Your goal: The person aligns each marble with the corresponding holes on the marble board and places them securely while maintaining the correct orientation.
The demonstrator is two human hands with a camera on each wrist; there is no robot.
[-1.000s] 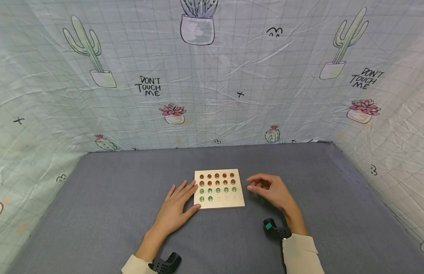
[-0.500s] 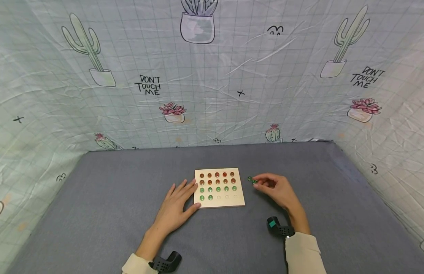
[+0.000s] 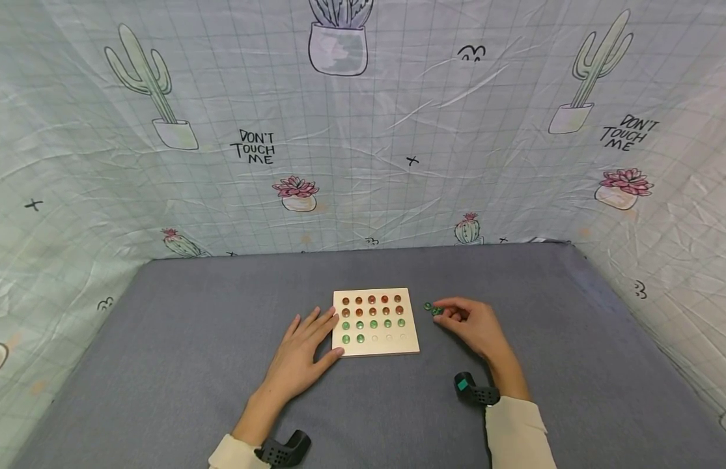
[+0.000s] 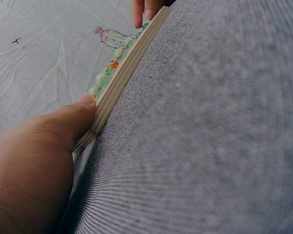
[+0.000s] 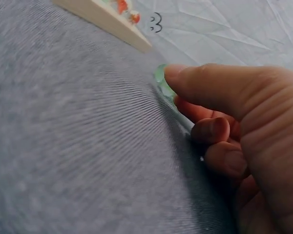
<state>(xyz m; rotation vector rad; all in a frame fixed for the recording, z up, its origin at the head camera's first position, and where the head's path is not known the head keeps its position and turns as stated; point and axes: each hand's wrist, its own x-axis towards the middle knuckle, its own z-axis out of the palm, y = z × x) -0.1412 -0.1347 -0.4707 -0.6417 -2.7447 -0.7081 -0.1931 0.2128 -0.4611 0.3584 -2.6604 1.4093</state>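
A pale wooden board [image 3: 411, 344] lies on the grey cloth, dotted with rows of amber-red marbles [image 3: 372, 300] and green marbles [image 3: 373, 324]. Its front row has green marbles at the left and three bare hollows to the right. My left hand [image 3: 301, 357] rests along the board's left side, fingers extended over the edge and thumb at the near corner. Right of the board, my right hand [image 3: 473, 327] pinches at a small cluster of loose green marbles [image 3: 437, 311] with thumb and forefinger. In the right wrist view, green glass [image 5: 160, 74] shows at the thumb tip.
One loose green marble [image 3: 428, 305] sits just left of the cluster, between it and the board. Grey cloth [image 3: 374, 417] covers the table. A cactus-print curtain [image 3: 363, 143] rises behind and along both sides.
My right hand has drawn back a little to the right, uncovering the loose green marbles, and its fingertips are now at them. My left hand and the board stay in place.
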